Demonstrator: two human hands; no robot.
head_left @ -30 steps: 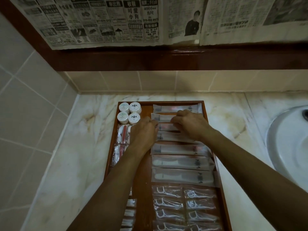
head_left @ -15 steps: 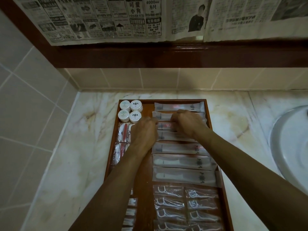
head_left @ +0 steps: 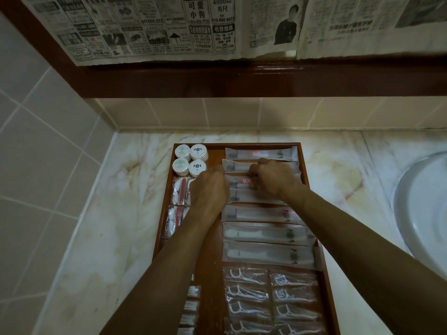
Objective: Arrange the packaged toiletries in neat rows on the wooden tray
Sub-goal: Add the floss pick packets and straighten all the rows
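Both hands worked over the far half of the wooden tray (head_left: 305,180). On the left, the left hand (head_left: 210,192) lay knuckles-up at the left ends of the long sachets (head_left: 266,215), its fingers curled under and hidden, so whether it gripped a packet could not be told. Just left of it stood four round white tubs (head_left: 191,160) in the tray's far-left corner, with small red-and-white packets (head_left: 180,194) below them, partly covered by the wrist. Further right, the right hand (head_left: 272,180) had its fingers curled down, pinching the sachet with a red patch (head_left: 242,183), most of which was hidden beneath both hands. Near the bottom edge, floss pick packets (head_left: 271,298) sat in two columns, cut off by the frame. At far right, a white basin (head_left: 420,213) was only partly visible.
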